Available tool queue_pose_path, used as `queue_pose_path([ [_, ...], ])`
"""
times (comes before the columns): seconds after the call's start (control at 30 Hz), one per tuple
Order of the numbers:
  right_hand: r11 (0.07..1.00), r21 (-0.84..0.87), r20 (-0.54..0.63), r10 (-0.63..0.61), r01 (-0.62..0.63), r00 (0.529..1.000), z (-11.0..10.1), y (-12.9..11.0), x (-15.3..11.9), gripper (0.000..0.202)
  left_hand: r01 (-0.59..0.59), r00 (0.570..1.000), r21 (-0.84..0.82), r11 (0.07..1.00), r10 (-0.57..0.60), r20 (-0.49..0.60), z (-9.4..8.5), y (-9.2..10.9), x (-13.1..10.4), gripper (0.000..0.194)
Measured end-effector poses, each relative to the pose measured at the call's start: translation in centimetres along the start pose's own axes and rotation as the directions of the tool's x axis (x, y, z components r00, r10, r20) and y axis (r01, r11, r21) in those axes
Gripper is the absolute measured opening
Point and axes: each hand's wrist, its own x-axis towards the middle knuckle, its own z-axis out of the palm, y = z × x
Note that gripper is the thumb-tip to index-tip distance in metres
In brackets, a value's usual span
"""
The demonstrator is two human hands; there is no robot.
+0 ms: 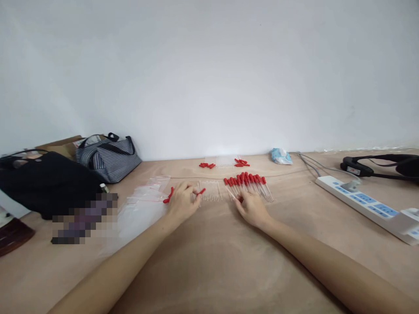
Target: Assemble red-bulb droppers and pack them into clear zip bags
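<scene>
My left hand (183, 198) pinches a small red piece (201, 191) between thumb and fingers, at the left end of a row of thin white sticks (211, 192). Another red piece (168, 195) lies beside that hand, near clear plastic bags (140, 213). My right hand (251, 207) is closed on a thin white stick (231, 192), just below a fan of red-tipped sticks (245, 178). Its other fingers are curled.
Farther back lie loose red pieces (207, 165), more red pieces (242, 163) and a blue-white packet (280, 156). A power strip (366, 205) and black headset (379, 165) sit right. A striped bag (113, 159) and black bag (49, 183) stand left.
</scene>
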Motion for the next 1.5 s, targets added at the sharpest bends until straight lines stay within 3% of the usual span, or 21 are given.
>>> queue_pose_path([
  [0.1,0.992,0.067,0.017,-0.106,0.105,0.994,-0.3,0.7,-1.3,0.016,-0.157,0.981,-0.190,0.969,0.176,0.087,-0.1,1.5,-1.9,0.005],
  [0.17,0.982,0.092,0.032,-0.167,0.164,0.985,-0.5,0.8,-1.8,0.015,-0.191,0.955,-0.252,0.949,0.239,0.177,0.0,2.2,-2.9,0.005],
  [0.4,0.944,0.062,0.060,-0.329,0.325,0.943,-0.5,0.5,-2.1,0.021,-0.058,0.955,-0.330,0.942,0.148,0.257,0.0,3.2,-3.4,0.008],
  [0.57,0.945,0.048,0.096,-0.328,0.324,0.940,-0.8,0.2,-2.2,0.020,-0.024,0.934,-0.407,0.913,0.166,0.316,0.0,3.5,-2.8,0.012],
  [1.0,0.939,0.062,0.094,-0.342,0.338,0.935,-1.2,-0.4,-2.3,0.018,0.053,0.954,-0.505,0.861,0.106,0.282,0.6,3.6,-3.1,0.011],
  [1.27,0.907,0.069,0.065,-0.419,0.415,0.906,-1.0,-0.3,-2.4,0.022,0.136,0.930,-0.568,0.812,0.093,0.355,1.4,3.2,-3.3,0.017],
  [1.5,0.874,-0.014,0.100,-0.483,0.486,0.870,-1.5,-0.4,-2.1,0.024,0.095,0.935,-0.536,0.839,0.109,0.337,1.0,3.3,-3.5,0.015],
])
